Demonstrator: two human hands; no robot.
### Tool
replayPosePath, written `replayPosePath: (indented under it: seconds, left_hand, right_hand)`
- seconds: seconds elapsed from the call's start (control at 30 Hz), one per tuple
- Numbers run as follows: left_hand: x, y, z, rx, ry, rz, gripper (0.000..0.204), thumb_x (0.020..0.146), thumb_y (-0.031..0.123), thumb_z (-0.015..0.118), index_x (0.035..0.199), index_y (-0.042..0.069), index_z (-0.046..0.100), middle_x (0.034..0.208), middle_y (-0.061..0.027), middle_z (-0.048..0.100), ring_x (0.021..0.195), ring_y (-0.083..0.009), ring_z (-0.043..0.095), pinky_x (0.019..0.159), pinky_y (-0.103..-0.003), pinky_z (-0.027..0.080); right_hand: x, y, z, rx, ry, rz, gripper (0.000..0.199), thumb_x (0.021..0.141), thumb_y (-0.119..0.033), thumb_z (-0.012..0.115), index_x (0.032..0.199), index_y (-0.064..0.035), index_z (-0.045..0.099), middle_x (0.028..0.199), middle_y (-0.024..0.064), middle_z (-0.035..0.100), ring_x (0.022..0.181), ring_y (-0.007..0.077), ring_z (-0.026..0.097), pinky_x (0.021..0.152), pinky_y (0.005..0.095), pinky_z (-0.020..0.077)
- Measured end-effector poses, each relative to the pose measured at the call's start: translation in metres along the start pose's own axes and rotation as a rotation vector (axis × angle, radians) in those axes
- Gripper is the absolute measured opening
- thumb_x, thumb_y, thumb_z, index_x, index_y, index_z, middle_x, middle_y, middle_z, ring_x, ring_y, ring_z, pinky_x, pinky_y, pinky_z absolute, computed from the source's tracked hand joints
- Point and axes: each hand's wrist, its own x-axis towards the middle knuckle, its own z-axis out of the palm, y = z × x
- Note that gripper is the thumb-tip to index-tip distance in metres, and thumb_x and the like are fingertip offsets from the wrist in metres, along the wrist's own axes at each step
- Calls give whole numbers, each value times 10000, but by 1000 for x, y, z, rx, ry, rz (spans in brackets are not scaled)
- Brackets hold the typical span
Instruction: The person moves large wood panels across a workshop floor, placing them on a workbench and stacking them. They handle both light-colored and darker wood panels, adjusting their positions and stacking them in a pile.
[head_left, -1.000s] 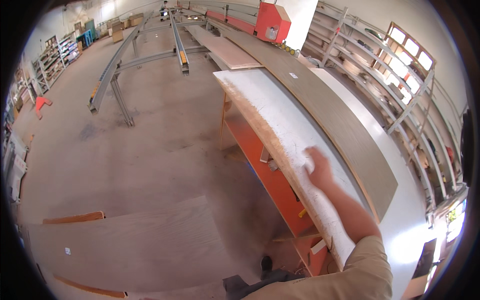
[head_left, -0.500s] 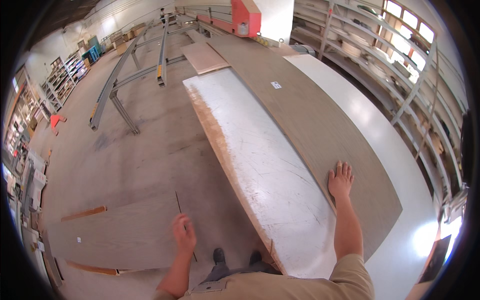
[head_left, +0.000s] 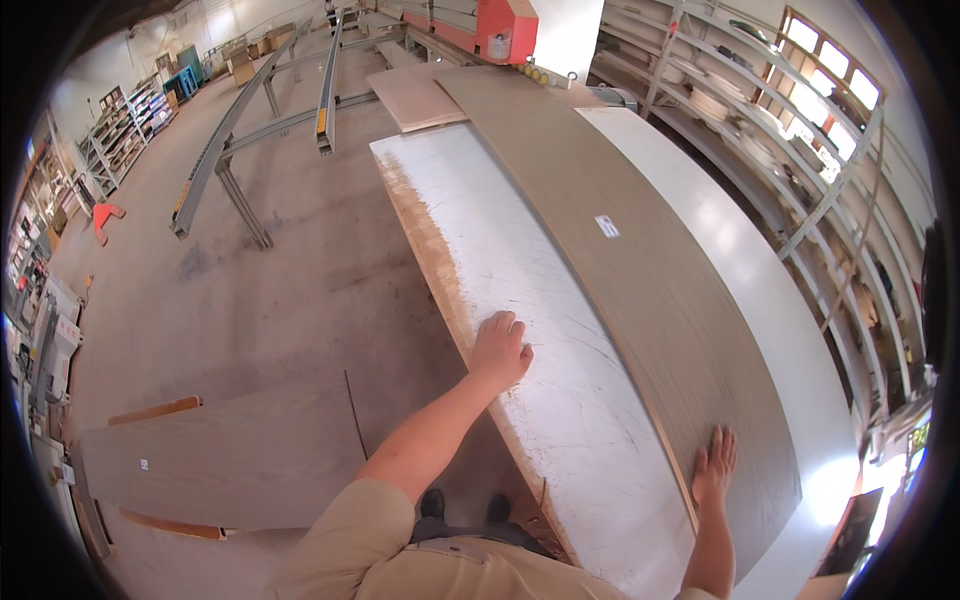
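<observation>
A long grey-brown board [head_left: 655, 290] is being carried flat by the white worktop [head_left: 490, 250], its length running from the near edge toward the far edge. A small white label [head_left: 607, 226] is being borne on the board's upper face, nearer the far end. The board's near part is being touched by the right hand [head_left: 714, 468], which is being held palm down and flat, fingers extended and slightly parted, close to the board's left edge; nothing is being gripped by it. The left hand [head_left: 500, 348] is being held over the worktop's left edge, about midway along, with its fingers loosely bent; the palm is being hidden from view, so how far the hand is closed cannot be told, nor whether the surface is being pressed. Scratches are being shown on the worktop's white face, and bare brown material is being exposed along its left edge. At the far left corner, a pinkish panel [head_left: 420, 95] is being partly covered by the board. Beyond the far edge, a red machine housing [head_left: 515, 30] is being seen. Well apart from the left edge, a second grey-brown board [head_left: 230, 460] is being supported low down, with a brown strip [head_left: 155, 410] being exposed along its far side.
</observation>
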Motion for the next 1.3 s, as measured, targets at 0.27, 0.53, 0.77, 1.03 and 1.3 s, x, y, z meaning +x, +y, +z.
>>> replayPosePath:
  seconds: [0.27, 0.53, 0.77, 1.03, 1.3]
  left_hand:
    - [-5, -2, -2, -169, -16, -70, 243, 776, 171, 618, 932, -16, 611, 1153, -161, 553, 1145, -314, 494, 1008, -430, 389]
    - [-5, -1, -6, -180, -28, -72, 207, 765, 161, 623, 883, -9, 616, 1125, -155, 556, 1122, -318, 500, 984, -443, 399]
    - [-3, 6, -5, -156, -36, -86, 166, 762, 124, 652, 891, 47, 581, 1141, -140, 546, 1123, -335, 503, 974, -449, 393]
    - [-5, 11, -6, -180, 38, -133, 181, 753, 99, 664, 881, 42, 550, 1119, -137, 553, 1086, -337, 521, 937, -426, 425]
    - [-33, 4, -2, -165, 385, -555, 458, 786, 143, 676, 1172, 13, 467, 1192, -179, 506, 1179, -339, 447, 996, -393, 388]
  right_hand:
    - [-163, 136, -7, -81, -65, 126, 536, 958, -221, 351, 1464, -48, 317, 1525, 201, 266, 1412, 366, 236, 1158, 454, 187]
    - [-153, 236, -44, -222, -303, 787, 570, 896, -189, 519, 1392, 56, 381, 1415, 274, 417, 1326, 390, 394, 1104, 402, 320]
    - [172, 211, 33, -42, 145, 310, 541, 954, -291, 495, 1401, -1, 406, 1404, 231, 451, 1308, 367, 426, 1091, 417, 345]
    - [388, -35, 69, 100, 223, 7, 534, 931, -350, 500, 1376, -62, 434, 1263, 186, 569, 1172, 366, 514, 992, 456, 410]
    - [338, -70, 60, 205, 253, -67, 640, 871, -302, 566, 1417, -55, 343, 1179, 213, 602, 1085, 411, 545, 949, 498, 420]
